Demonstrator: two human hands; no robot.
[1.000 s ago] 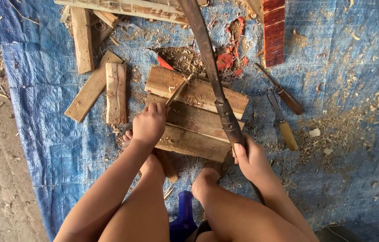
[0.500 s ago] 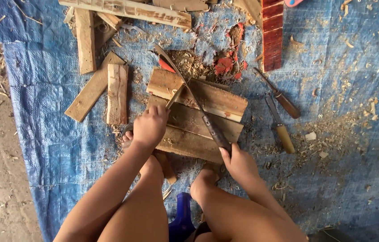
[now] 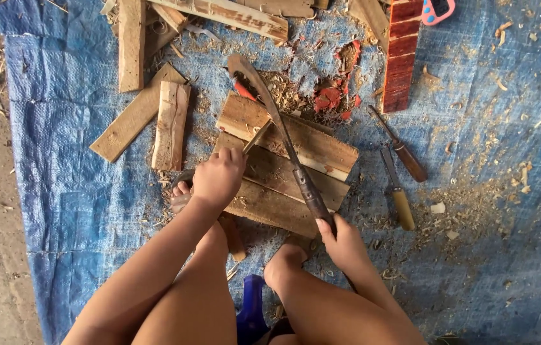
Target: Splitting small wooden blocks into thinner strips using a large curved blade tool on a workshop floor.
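Machete handle (image 3: 331, 223): hidden inside the right hand (image 3: 345, 243).
Thin stick (image 3: 256, 137): near end covered by the left hand (image 3: 218, 179) — grip unseen.
Red plank (image 3: 401, 54): far end cut off by the edge.
Pink object (image 3: 438, 9): far right, cropped — kind unclear.

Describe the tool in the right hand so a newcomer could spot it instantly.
On the blue tarpaulin, find the stacked weathered wooden boards at the centre. Across them runs a long, dark, curved machete blade, its handle gripped by the right hand. Unlike the two short chisels beside the boards, it is far longer and hook-tipped.
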